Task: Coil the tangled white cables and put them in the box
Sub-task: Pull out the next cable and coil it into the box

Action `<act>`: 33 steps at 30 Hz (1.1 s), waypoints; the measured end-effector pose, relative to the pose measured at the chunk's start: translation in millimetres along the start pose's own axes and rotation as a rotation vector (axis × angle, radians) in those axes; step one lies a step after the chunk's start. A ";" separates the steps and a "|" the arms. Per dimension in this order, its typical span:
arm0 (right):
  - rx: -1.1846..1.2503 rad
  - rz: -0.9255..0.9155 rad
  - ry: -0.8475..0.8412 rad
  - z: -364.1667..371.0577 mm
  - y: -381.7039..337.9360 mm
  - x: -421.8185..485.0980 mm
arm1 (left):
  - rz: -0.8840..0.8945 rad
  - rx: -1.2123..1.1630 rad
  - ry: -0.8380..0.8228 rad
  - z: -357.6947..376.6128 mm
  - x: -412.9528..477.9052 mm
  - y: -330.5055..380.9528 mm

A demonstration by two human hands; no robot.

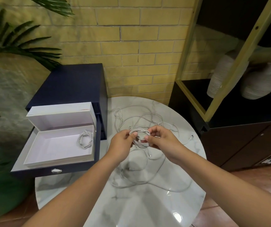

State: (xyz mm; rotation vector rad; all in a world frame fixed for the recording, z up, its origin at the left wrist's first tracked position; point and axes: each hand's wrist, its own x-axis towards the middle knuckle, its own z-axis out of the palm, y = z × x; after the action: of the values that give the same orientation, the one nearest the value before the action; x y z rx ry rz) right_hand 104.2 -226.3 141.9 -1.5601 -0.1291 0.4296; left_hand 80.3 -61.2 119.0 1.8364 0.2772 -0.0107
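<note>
You're getting dim, warm indoor light, mostly from overhead. Glare spots sit on the glossy round white marble table [177,185] near its front edge. Soft hand shadows fall at the table's centre. Wide-angle distortion bends the yellow brick wall [131,38] and the shelf frame. The green palm leaves [17,46] at the left are blurred; the centre is reasonably sharp.

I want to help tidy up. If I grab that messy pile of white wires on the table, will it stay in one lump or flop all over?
Probably flop. The loose cables are thin and lie in limp, wandering loops on the marble table, so they would likely dangle. They cross over each other, so lifting one may drag others along. They look light; both hands, left hand and right hand, pinch a coil with just fingertips.
</note>
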 end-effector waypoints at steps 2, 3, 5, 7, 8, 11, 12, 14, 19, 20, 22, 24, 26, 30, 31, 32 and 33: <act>-0.019 0.005 -0.023 -1.2 -0.9 2.1 | -0.039 -0.132 -0.061 0.8 -3.0 2.0; -0.050 0.002 -0.028 -1.9 -0.7 3.2 | -0.054 -0.186 -0.090 0.9 -4.4 3.0; -0.110 -0.001 -0.024 -3.5 0.3 4.5 | -0.055 -0.204 -0.108 0.7 -5.7 4.7; -0.142 -0.004 -0.023 -4.9 1.1 4.9 | -0.058 -0.175 -0.122 -0.4 -6.9 7.1; -0.153 -0.009 -0.023 -5.5 0.9 4.7 | -0.069 -0.167 -0.139 -0.8 -7.8 9.0; -0.169 -0.013 -0.031 -8.8 -1.6 4.6 | -0.109 -0.182 -0.216 -3.3 -9.6 12.8; -0.168 -0.007 -0.043 -9.8 -2.7 4.4 | -0.130 -0.204 -0.254 -5.0 -9.9 13.2; -0.176 0.001 -0.071 -11.5 -5.5 3.8 | -0.185 -0.262 -0.328 -8.7 -9.5 13.7; -0.220 -0.009 -0.097 -12.8 -10.3 3.1 | -0.208 -0.283 -0.358 -7.0 -7.6 13.1; -0.226 -0.003 -0.105 -12.3 -10.7 3.3 | -0.201 -0.277 -0.325 -5.1 -7.6 14.0; -0.242 0.008 -0.119 -10.8 -11.1 4.5 | -0.171 -0.225 -0.240 -1.4 -6.6 13.2; -0.240 0.014 -0.105 -10.2 -10.3 6.2 | -0.127 -0.145 -0.157 0.5 -4.8 10.4; -0.225 0.003 -0.061 -10.1 -8.7 8.3 | -0.075 -0.067 -0.101 0.5 -4.6 8.4; -0.205 -0.037 -0.022 -5.9 -5.5 9.4 | 0.064 0.052 -0.032 -1.9 -8.6 12.3; -0.209 -0.054 -0.020 -3.3 -5.0 9.4 | 0.082 0.056 -0.014 -2.6 -8.9 13.0; -0.229 -0.073 -0.012 -0.6 -5.0 9.1 | 0.092 0.058 0.007 -3.0 -9.0 13.5; -0.259 -0.088 -0.004 2.5 -5.1 9.4 | 0.097 0.058 0.025 -3.8 -8.8 13.2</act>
State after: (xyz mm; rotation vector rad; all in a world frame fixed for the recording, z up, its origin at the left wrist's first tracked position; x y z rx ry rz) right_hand 113.0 -220.4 145.2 -1.8006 -0.2644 0.3568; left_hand 73.8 -62.5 133.9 1.9071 0.2071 0.0723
